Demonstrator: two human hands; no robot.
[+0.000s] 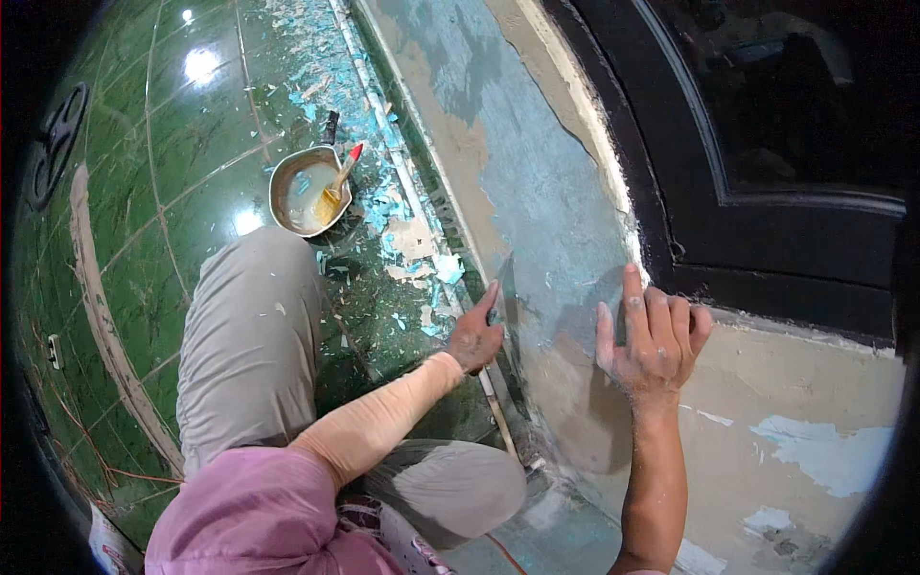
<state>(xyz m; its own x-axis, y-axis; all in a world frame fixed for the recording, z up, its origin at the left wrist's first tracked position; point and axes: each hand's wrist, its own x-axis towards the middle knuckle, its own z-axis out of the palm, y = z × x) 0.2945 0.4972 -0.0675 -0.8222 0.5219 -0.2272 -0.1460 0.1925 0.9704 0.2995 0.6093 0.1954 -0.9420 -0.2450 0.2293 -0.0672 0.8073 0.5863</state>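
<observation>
My left hand (475,332) is closed low against the wall, its index finger stretched forward. It grips what looks like a scraper (494,314), mostly hidden by the fingers, with a thin dark blade-like edge against the wall. My right hand (656,335) is open, fingers apart and dusted white, resting on the wall just below the corner of the dark door frame (661,216). Between the hands, the wall (551,220) shows patchy blue-grey paint and bare beige plaster.
A saucepan (277,199) of cloudy liquid stands on the green tiled floor (192,144), holding a brush (340,177) with a red-tipped handle. Turquoise and beige paint flakes (383,206) litter the floor beside a pale pipe (407,182) along the wall's foot. An orange cable (134,474) lies at left.
</observation>
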